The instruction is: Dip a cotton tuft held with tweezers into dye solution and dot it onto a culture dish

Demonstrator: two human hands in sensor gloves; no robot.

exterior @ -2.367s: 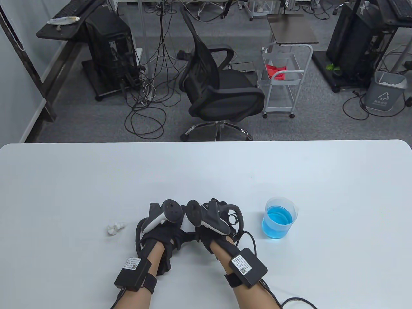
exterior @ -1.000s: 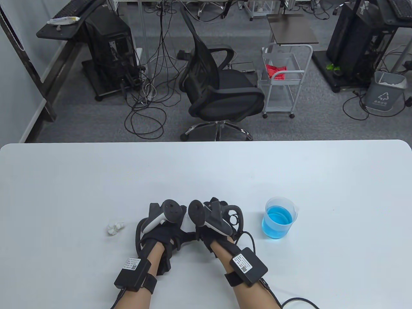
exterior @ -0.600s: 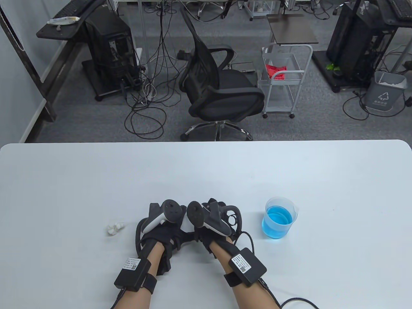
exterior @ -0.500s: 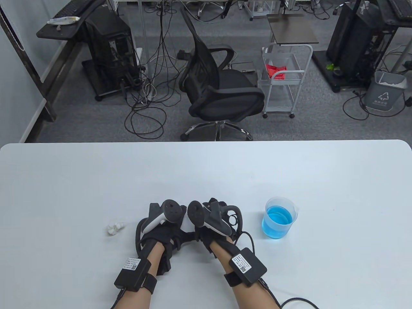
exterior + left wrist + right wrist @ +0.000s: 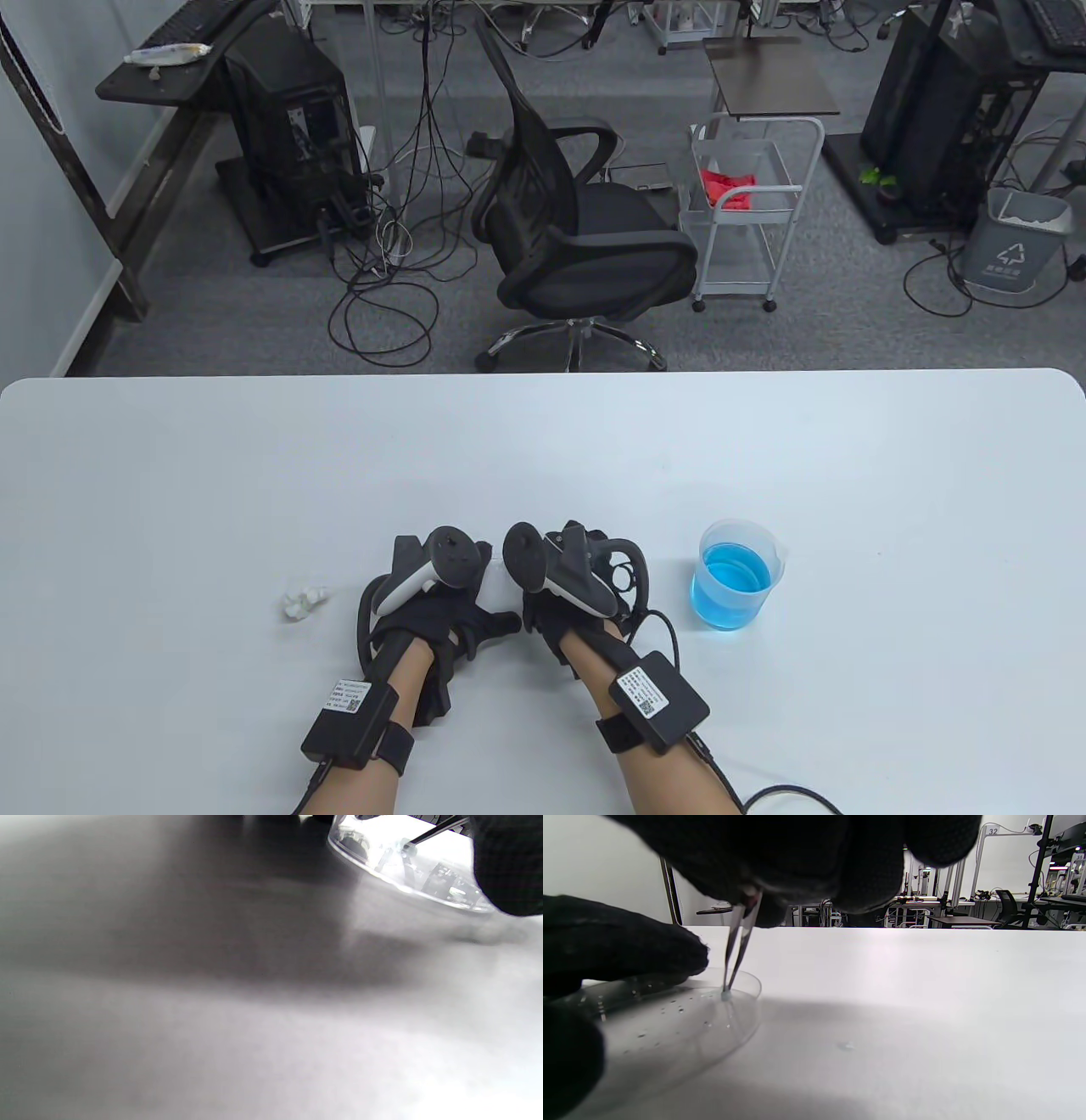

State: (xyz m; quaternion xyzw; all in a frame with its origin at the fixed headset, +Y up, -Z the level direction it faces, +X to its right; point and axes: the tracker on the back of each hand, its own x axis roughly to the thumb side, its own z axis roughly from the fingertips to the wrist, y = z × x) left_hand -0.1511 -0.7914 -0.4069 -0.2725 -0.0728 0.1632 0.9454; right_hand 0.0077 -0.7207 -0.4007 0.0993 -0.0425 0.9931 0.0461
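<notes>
The clear culture dish (image 5: pixel 670 1022) lies on the table and carries several small droplets. My right hand (image 5: pixel 564 594) grips thin metal tweezers (image 5: pixel 736 950), held nearly upright. Their tips pinch a small wet cotton tuft (image 5: pixel 726 996) that touches the dish near its far rim. My left hand (image 5: pixel 433 603) holds the dish at its left edge, with fingers (image 5: pixel 628 938) on the rim. The dish (image 5: pixel 403 870) and tweezers (image 5: pixel 437 830) also show in the left wrist view. In the table view the hands hide the dish. A beaker of blue dye (image 5: pixel 736 577) stands right of my right hand.
A small heap of white cotton (image 5: pixel 301 601) lies left of my left hand. A stray droplet (image 5: pixel 846 1046) sits on the table right of the dish. The white table (image 5: pixel 543 458) stretches behind the hands. An office chair (image 5: pixel 577 229) stands beyond its far edge.
My right hand has shifted slightly right, away from my left hand, widening the gap between the trackers. The left hand, beaker and cotton heap have not moved.
</notes>
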